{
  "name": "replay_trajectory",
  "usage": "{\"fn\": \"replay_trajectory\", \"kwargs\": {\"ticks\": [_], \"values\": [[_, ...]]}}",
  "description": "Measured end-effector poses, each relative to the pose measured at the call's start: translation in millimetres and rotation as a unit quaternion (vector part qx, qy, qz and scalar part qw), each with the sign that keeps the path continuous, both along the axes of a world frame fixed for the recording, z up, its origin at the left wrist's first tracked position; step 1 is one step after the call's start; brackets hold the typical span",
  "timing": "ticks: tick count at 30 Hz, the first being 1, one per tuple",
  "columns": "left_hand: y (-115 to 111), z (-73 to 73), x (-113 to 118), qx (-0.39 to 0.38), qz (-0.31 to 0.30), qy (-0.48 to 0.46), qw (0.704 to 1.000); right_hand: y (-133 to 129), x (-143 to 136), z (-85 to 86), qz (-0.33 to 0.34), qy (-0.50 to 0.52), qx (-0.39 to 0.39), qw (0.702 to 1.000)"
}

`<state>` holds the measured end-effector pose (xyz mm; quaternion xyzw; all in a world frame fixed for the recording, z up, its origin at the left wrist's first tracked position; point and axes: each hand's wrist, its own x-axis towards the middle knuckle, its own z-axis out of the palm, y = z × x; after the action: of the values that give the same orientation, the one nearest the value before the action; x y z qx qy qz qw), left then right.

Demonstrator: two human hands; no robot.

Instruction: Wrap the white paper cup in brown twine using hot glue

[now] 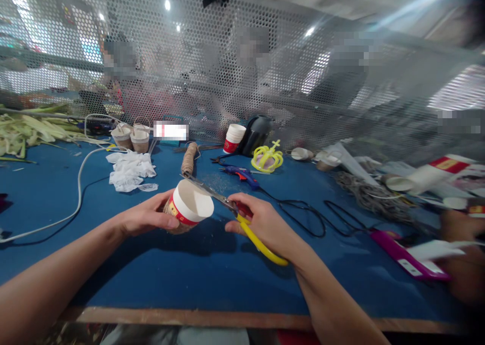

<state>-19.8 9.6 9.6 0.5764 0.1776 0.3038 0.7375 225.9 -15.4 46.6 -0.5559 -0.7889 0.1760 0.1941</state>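
Note:
My left hand (153, 216) grips a paper cup (193, 201), tilted with its white rim toward the right. Red and yellow print shows on the cup, and its lower part looks wrapped in brown twine. Yellow-handled scissors (261, 244) are in my right hand (261, 221), whose fingers curl around the handles. The blades reach left across the far side of the cup's rim; whether they touch it I cannot tell. Behind the cup lies a roll of brown twine (189, 159). A blue glue gun (241, 176) rests beyond my right hand.
Crumpled white cloth-like material (132, 170) and two small twine-wrapped cups (140, 139) lie at left. Stacked paper cups (234, 138) and a yellow crown (267, 158) stand behind. A purple power strip (407, 256), cords and another person's hand (464, 234) are at right.

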Motion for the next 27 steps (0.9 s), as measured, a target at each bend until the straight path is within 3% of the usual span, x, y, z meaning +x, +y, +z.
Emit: {"fn": "replay_trajectory", "kwargs": {"ticks": [10, 18, 23, 27], "values": [[0, 1.0, 0, -0.001, 0.004, 0.016, 1.000, 0, 3, -1.0, 0.006, 0.001, -0.001, 1.000], [3, -1.8, -1, -0.014, 0.004, -0.003, 1.000, 5, 5, -5.1, -0.031, 0.002, 0.001, 1.000], [6, -7.1, -1, -0.037, 0.031, -0.029, 0.998, 11, 5, -8.3, -0.064, -0.015, -0.029, 0.997], [7, -8.8, 0, -0.046, 0.058, -0.042, 0.996, 14, 6, -10.3, -0.050, -0.006, -0.030, 0.998]]}}
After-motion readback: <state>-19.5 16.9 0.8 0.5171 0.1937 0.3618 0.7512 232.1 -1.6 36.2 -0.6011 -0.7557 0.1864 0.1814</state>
